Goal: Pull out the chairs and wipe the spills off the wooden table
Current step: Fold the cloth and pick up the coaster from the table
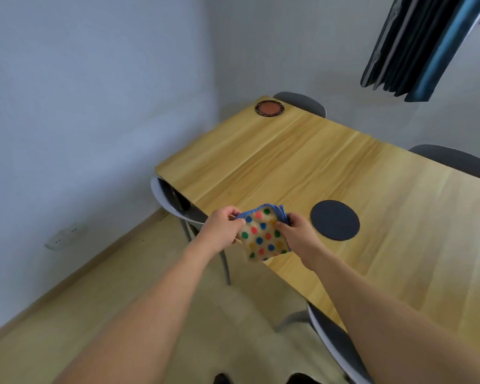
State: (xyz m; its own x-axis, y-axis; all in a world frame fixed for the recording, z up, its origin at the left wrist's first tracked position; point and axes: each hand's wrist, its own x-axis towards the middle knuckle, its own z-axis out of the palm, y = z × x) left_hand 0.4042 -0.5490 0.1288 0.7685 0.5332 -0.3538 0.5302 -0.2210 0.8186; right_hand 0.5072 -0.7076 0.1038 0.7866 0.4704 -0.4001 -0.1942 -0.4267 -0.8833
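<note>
A: Nearest us, both forearms reach out. The left hand (224,223) and right hand (293,231) each pinch an edge of the spotted cloth (262,236), held up in the air at the near edge of the wooden counter (302,162).

B: Chairs pulled out yet?

A: Seemingly not. The near chair (336,342) and the left-end chair (172,202) sit tucked under; two more at the far side (302,102) (455,159) look close in.

B: Spills?

A: I can't make any out. Only a black mat (335,220) and a brown coaster (269,108) show. Wiping hasn't begun, I'd judge.
</note>
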